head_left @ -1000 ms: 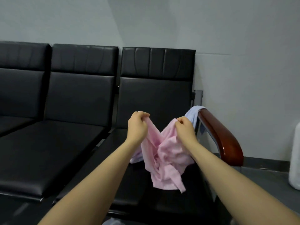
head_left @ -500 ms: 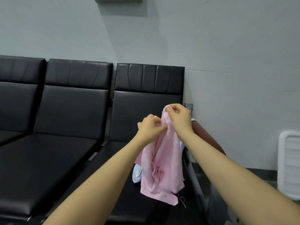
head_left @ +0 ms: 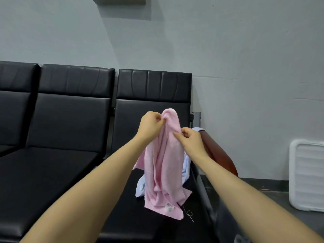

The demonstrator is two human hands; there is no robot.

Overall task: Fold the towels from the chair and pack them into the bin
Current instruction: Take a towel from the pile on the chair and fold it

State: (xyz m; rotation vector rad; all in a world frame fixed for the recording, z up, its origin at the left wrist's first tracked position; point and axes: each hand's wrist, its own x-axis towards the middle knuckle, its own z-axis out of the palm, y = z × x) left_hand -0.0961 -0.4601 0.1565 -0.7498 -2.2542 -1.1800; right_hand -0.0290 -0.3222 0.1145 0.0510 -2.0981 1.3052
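Observation:
A pink towel [head_left: 163, 169] hangs bunched in the air above the rightmost black chair seat [head_left: 140, 225], its bottom hem with a small label just above the seat. My left hand [head_left: 151, 126] pinches the towel near its top. My right hand [head_left: 190, 140] pinches its right edge a little lower. A light blue towel [head_left: 140, 188] lies on the seat behind the pink one, partly hidden by it, and runs up over the armrest. A white ribbed bin [head_left: 306, 174] stands on the floor at the right edge.
A row of black padded chairs [head_left: 61, 128] runs to the left along a grey wall. A red-brown wooden armrest [head_left: 219, 155] borders the right side of the seat. The grey floor [head_left: 273, 199] lies between chair and bin.
The towel has been lifted from a crumpled spread into a long hanging bunch. My hands came together, then my right hand slid down the edge while the left stayed near the top.

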